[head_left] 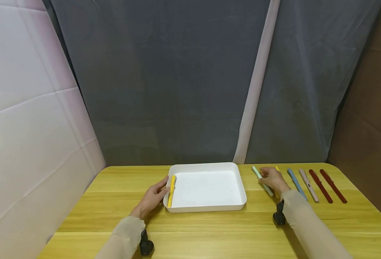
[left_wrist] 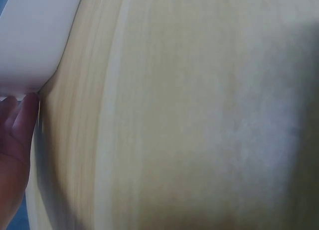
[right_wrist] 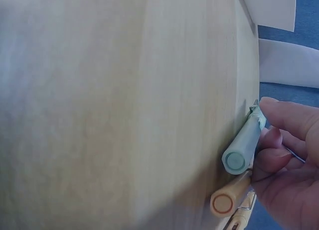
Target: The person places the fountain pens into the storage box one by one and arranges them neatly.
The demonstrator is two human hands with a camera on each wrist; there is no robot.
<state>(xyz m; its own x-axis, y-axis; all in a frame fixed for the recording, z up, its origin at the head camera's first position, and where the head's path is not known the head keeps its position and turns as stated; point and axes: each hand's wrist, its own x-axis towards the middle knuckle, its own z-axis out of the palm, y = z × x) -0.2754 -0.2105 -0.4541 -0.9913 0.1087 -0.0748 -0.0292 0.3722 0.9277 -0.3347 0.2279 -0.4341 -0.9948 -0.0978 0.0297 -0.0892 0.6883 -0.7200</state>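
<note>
On the left side of the bench (head_left: 193,233), through the head camera, I see the left hand (head_left: 152,200) beside a shallow white tray (head_left: 206,190), its fingers fairly straight and touching the outside of the tray's left wall. Inside the tray, along that same wall, lies a yellow pen (head_left: 171,192), its clip towards the far end. Over to the right of the tray, well apart from it, I have the right hand (head_left: 274,178) with thumb and fingers pinching a pale green pen (head_left: 268,189) near its clip end. From the right wrist view I make out an orange-yellow pen (right_wrist: 222,202) just beside the green one; from the head camera the right hand hides most of that spot. Further right I count a blue pen (head_left: 296,184), a pale pink pen (head_left: 308,185) and two dark red pens (head_left: 320,186), side by side and roughly parallel, with gaps between them. Behind the bench I see a dark grey curtain (head_left: 177,90) crossed by a pale strip (head_left: 258,79)
</note>
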